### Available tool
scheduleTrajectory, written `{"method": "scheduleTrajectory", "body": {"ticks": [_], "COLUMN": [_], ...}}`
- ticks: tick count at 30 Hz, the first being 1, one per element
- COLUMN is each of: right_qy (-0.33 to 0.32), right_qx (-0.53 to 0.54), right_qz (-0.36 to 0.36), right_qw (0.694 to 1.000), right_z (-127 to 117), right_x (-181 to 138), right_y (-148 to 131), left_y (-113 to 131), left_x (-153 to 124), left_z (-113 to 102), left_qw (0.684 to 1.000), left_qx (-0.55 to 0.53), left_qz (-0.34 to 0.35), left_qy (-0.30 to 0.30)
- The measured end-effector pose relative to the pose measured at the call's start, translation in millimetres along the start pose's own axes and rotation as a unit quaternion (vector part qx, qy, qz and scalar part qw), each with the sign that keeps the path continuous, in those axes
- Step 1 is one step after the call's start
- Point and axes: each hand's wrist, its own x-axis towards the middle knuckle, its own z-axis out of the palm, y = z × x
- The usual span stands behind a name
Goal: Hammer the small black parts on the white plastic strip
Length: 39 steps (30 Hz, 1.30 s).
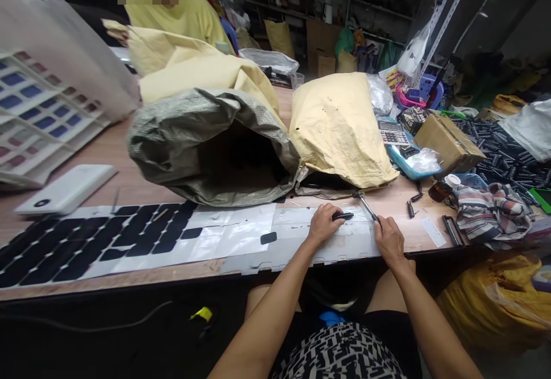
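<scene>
My left hand (323, 224) is closed, pinching a small black piece (344, 216) just above a clear-covered board (297, 252) at the table's front edge. My right hand (390, 241) grips the dark handle of a small hammer (367, 205). Its metal shaft slants up and left, with the head beyond the black piece and apart from it. To the left of my hands, one flat black piece with rounded corners (268, 238) lies on the board's edge. Many more flat black pieces (142, 232) are set out in slanting rows on white sheets (232, 232).
An open grey-lined sack (206, 178) and a full yellow sack (340, 126) stand behind the board. A white box (66, 189) and plastic basket (47, 109) are left. Right are a blue tray (415, 166), cardboard box (447, 143) and checked cloth (493, 212). Someone in yellow (193, 14) sits opposite.
</scene>
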Motion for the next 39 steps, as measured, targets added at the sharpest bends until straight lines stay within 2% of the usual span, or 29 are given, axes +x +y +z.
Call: {"method": "scheduleTrajectory", "body": {"ticks": [4, 7, 12, 23, 27, 30, 34, 39], "right_qy": [-0.036, -0.043, -0.056, -0.076, -0.079, -0.057, 0.003, 0.047], "right_qx": [0.144, 0.201, 0.204, 0.23, 0.227, 0.184, 0.03, -0.092], "right_qz": [0.003, -0.001, 0.006, 0.002, 0.008, 0.019, 0.017, -0.018], "right_qw": [0.989, 0.979, 0.977, 0.97, 0.971, 0.981, 0.999, 0.995], "right_z": [-21.3, -32.8, -32.2, -26.7, -20.7, -19.4, -12.5, 8.1], "right_x": [-21.2, -37.4, -51.1, -55.0, -51.9, -36.2, -6.9, 8.5], "right_y": [-7.8, -16.8, -21.2, -32.2, -26.4, -17.0, -4.0, 1.2], "left_y": [2.3, 2.6, 2.7, 4.8, 5.3, 4.8, 3.6, 2.2], "left_x": [1.3, 1.9, 2.3, 2.2, 2.2, 2.7, 3.4, 2.9], "left_z": [-0.5, 0.1, 1.5, 0.5, -0.5, -1.1, -1.0, -1.1], "left_qw": [1.0, 1.0, 1.0, 0.999, 0.999, 0.999, 1.0, 1.0], "left_qx": [-0.003, -0.009, -0.018, -0.03, -0.028, -0.027, -0.021, -0.013], "left_qz": [-0.013, -0.019, -0.02, -0.025, -0.023, -0.021, -0.01, -0.003], "left_qy": [-0.003, -0.002, 0.005, 0.007, 0.005, -0.001, -0.004, -0.01]}}
